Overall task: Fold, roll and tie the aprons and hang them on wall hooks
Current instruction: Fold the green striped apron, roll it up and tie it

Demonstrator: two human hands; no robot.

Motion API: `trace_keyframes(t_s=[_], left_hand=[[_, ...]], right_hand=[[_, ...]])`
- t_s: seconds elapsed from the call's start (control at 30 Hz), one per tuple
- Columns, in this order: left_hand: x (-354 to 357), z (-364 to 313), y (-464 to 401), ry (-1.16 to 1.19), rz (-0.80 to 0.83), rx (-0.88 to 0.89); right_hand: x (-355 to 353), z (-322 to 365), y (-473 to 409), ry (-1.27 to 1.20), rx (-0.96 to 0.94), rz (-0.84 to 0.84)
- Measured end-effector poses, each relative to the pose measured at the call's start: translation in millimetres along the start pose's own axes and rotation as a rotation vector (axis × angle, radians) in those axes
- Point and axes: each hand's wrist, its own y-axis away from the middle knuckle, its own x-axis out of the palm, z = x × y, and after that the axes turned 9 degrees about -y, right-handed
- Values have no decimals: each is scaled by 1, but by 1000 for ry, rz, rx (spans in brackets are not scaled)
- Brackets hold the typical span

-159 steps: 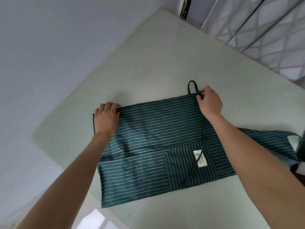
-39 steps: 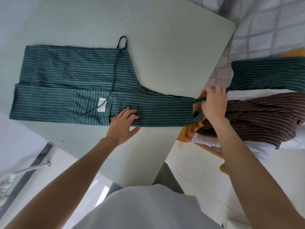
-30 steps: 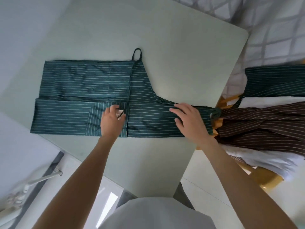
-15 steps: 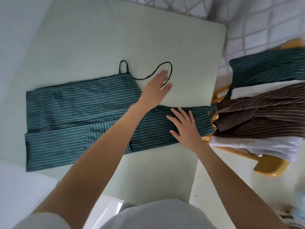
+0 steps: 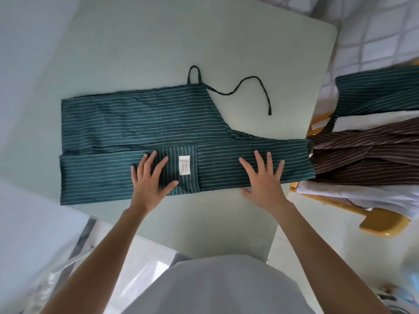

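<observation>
Pressing: both hands flat on the near folded edge of the green apron, fingers spread.
Left hand (image 5: 151, 177): palm down, fingers straight and splayed, grasping nothing; lies on the near fold just left of the white label, thumb tip near the apron's near edge.
Right hand (image 5: 264, 175): palm down, fingers straight and splayed, grasping nothing; fingers on the narrow right part of the apron, heel and thumb on bare table just past the near edge.
Green apron (image 5: 127, 123): dark green with thin white stripes, lying flat on the table, folded lengthwise; wide part to the left, narrow strip running right to the table's right edge, its end touching the pile on the chair.
Pocket (image 5: 179, 168): panel with vertical stripes, on the near fold between the hands.
White label (image 5: 184, 165): small rectangle on the pocket, text too small to read.
Tie string (image 5: 249, 87): dark cord off the apron's far edge, lying loose and curved on the table, free end pointing toward the near side.
Loop (image 5: 194, 74): small dark loop standing off the far edge, beside the tie string's root.
Table (image 5: 158, 37): pale green top, rounded corners.
Chair (image 5: 383, 222): yellow wood, right of the table, mostly covered.
Apron pile (image 5: 367, 155): on the chair; brown striped pieces, white cloth, another green striped piece at the far side.
Shirt (image 5: 215, 288): light grey, bottom of view.
</observation>
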Motion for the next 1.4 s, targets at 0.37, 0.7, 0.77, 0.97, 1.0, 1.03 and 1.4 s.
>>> trace_keyframes(t_s=[0.37, 0.7, 0.77, 0.97, 1.0, 1.03, 1.4], left_hand=[[-16, 64, 39, 14, 142, 72], [-52, 132, 61, 281, -87, -138], [-61, 138, 67, 370, 46, -67], [-84, 152, 67, 506, 199, -71], [-89, 155, 63, 510, 133, -84], [-95, 158, 58, 487, 39, -84], [-105, 172, -81, 90, -103, -285]], right_hand=[[34, 137, -34, -68, -611, -61], [-2, 116, -12, -147, -414, -108], [-5, 108, -10, -90, -377, 46], [-26, 97, -22, -38, -278, 65], [-37, 98, -27, -115, -211, 26], [-47, 99, -33, -164, -178, -16], [-99, 101, -183, -189, -100, -143]])
